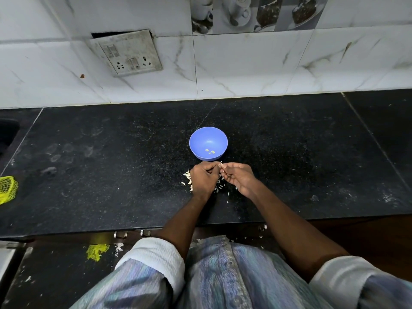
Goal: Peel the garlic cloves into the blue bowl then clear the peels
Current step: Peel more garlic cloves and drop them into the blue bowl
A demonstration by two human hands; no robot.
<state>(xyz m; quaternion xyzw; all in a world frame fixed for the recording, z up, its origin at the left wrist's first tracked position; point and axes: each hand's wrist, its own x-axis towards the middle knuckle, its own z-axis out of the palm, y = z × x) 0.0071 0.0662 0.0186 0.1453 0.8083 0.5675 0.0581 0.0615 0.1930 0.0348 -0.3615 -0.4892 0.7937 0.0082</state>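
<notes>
A blue bowl (208,139) stands on the black counter (111,163) with a few peeled garlic cloves (210,151) at its bottom. Just in front of it my left hand (204,180) and my right hand (239,178) meet, fingers curled, and pinch a small garlic clove (221,166) between their fingertips. Loose cloves and white peels (188,178) lie scattered on the counter under and around both hands, partly hidden by them.
A yellow mesh bag (7,190) lies at the counter's left edge. Another scrap of yellow mesh (97,250) and peel bits lie on the floor below. A tiled wall with a switch plate (127,53) backs the counter.
</notes>
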